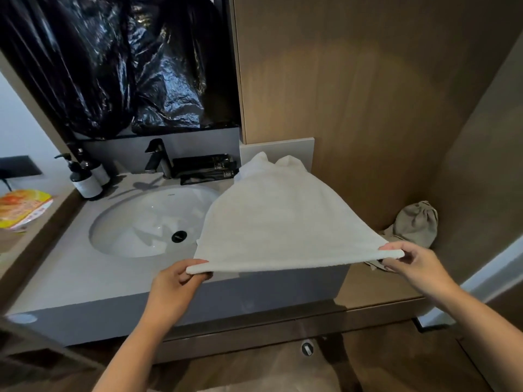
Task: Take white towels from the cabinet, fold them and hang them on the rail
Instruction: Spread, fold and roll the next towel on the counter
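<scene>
White towel (283,219) over grey vanity counter (85,275), perhaps touching

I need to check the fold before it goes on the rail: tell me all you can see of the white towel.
The white towel is plain, soft terry-looking cloth, spread wide and taut along its near edge. The left hand pinches the near left corner, the right hand the near right. Its far end, bunched into two humps, rests on the grey counter by the wall, right of the sink. It looks doubled over.

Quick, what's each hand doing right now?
Left hand: pinches the near left corner of the white towel.
Right hand: pinches the near right corner of the same towel.
</scene>
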Tool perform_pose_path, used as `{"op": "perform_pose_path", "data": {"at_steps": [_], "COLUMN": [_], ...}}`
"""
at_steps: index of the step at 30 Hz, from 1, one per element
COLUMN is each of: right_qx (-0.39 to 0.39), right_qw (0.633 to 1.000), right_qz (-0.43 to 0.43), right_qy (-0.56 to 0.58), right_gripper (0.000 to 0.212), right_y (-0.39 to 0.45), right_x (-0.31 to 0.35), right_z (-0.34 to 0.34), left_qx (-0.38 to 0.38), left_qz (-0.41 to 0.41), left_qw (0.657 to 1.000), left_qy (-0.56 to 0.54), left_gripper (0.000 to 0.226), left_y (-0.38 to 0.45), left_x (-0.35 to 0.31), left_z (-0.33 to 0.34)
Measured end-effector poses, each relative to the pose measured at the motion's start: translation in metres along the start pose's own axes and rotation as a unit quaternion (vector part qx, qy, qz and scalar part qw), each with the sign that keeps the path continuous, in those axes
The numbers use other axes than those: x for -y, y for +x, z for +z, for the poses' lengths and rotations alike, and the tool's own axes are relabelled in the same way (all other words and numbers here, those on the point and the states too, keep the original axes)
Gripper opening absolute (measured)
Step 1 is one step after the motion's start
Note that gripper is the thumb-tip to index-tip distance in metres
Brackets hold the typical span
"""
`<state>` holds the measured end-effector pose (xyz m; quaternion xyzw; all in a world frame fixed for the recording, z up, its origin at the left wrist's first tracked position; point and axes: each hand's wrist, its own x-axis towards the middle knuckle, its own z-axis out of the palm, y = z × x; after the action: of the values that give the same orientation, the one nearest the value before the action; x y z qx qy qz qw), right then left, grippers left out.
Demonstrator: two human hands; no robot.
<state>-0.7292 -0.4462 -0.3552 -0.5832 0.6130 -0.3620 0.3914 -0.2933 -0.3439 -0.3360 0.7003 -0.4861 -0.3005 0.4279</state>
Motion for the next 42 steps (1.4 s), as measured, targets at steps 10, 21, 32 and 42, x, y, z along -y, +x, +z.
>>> {"op": "perform_pose_path", "data": {"at_steps": [10,21,32,42], "right_qx": [-0.025,-0.001,-0.125,-0.179], "right_qw": [0.999,0.997,0.984,0.975], "right_qz": [-0.041,-0.069,-0.109,-0.127], "right_qy": [-0.004,-0.048,-0.072,-0.028], "right_gripper": [0.032,0.025,0.016,0.020], "right_y": [-0.013,-0.008,0.075,0.170], "right_x": [-0.003,-0.014,0.020,0.071], "right_z": [-0.027,-0.045,-0.033,0.019], "left_qx": [-0.117,-0.196,-0.155,-0.179], "left_qz": [-0.088,-0.073,-0.032,-0.094], "left_qw": [0.985,0.978,0.981,0.968], "left_qy": [-0.092,-0.006,-0.114,-0.151], "left_gripper": [0.004,0.007,0.010,0.037], "left_y": [-0.042,-0.052,0.055,0.200], "left_x": [-0.011,-0.018,-0.044,-0.025], "left_z": [0.049,0.071,0.075,0.085]}}
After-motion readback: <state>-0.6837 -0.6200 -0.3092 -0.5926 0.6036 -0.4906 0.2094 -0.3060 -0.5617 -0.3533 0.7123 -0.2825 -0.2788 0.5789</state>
